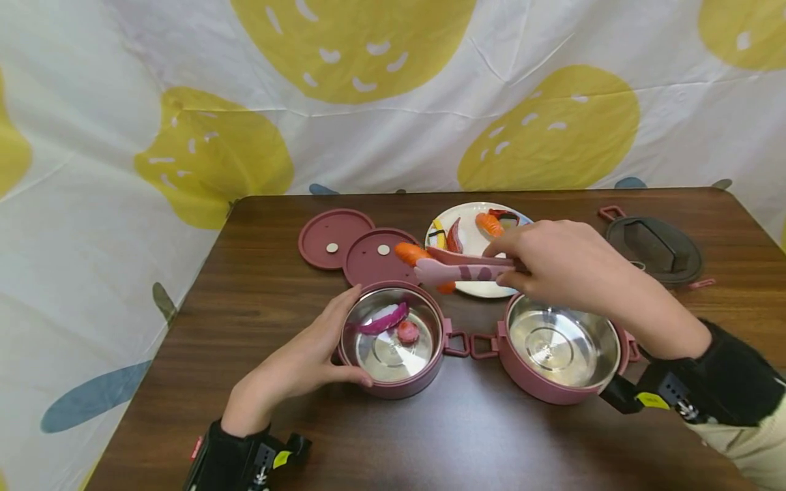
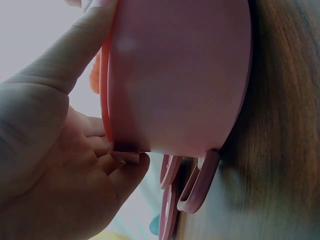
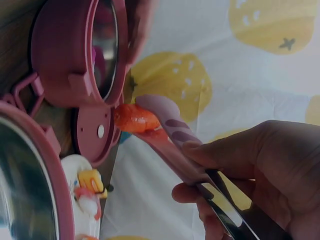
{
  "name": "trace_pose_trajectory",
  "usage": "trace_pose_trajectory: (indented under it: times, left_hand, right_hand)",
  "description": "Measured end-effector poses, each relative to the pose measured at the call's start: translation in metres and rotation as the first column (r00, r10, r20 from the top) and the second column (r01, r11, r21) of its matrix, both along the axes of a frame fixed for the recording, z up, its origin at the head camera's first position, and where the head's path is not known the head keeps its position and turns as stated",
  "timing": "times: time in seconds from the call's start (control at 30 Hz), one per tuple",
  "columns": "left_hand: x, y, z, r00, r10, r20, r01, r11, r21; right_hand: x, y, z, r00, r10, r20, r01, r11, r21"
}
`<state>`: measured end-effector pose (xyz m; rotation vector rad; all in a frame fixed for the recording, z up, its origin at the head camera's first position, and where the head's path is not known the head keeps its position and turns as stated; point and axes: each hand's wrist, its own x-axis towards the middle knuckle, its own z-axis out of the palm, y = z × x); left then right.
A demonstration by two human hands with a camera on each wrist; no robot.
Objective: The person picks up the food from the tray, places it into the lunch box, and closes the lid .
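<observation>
My left hand [image 1: 307, 354] grips the left pink pot [image 1: 393, 389], thumb at the near rim and fingers round its left side. Inside that pot lie a purple onion-like slice [image 1: 383, 320] and a small round pink piece [image 1: 408, 332]. In my right hand [image 1: 552, 262] is a pair of pink tongs [image 1: 463, 273], pinched between thumb and fingers. Their tips hold an orange toy food piece [image 3: 135, 118], raised beyond the left pot's far right rim. Beneath the right forearm stands a second pink pot [image 1: 546, 385], its steel floor bare where it shows.
A white plate [image 1: 475, 290] behind the tongs bears several toy sushi pieces [image 1: 489, 224]. Two flat pink lids [image 1: 319, 228] overlap behind the left pot. A dark grey lidded pan [image 1: 653, 249] sits at the back right. A lemon-print cloth [image 1: 393, 150] hangs behind the wooden table [image 1: 245, 293].
</observation>
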<state>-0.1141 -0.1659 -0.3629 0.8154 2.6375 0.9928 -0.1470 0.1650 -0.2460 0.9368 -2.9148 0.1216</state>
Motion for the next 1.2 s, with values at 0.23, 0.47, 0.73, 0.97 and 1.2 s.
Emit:
trace_pose_trajectory:
  times: [0.23,0.47,0.73,0.97,1.2]
  left_hand:
    - [0.000,0.001,0.000,1.000,0.001,0.013,-0.001,1.000,0.000]
    - [0.000,0.001,0.001,1.000,0.000,0.011,0.001,1.000,-0.008]
    - [0.000,0.000,0.001,1.000,-0.004,0.012,0.004,1.000,-0.002]
    - [0.000,0.000,0.000,1.000,-0.008,-0.004,0.008,1.000,0.004]
    - [0.000,-0.001,-0.001,1.000,-0.006,-0.007,0.006,1.000,0.004]
  right_hand:
    - [0.007,-0.011,-0.002,0.998,0.059,0.026,-0.059,0.998,0.010]
    - [0.010,-0.022,-0.010,0.990,0.119,0.070,-0.120,0.993,0.015]
    - [0.011,-0.038,-0.024,0.974,0.193,0.121,-0.198,0.980,0.033]
    - [0.013,-0.053,-0.033,0.963,0.217,0.159,-0.228,0.972,0.058]
    - [0.016,-0.064,-0.040,0.956,0.220,0.197,-0.238,0.968,0.077]
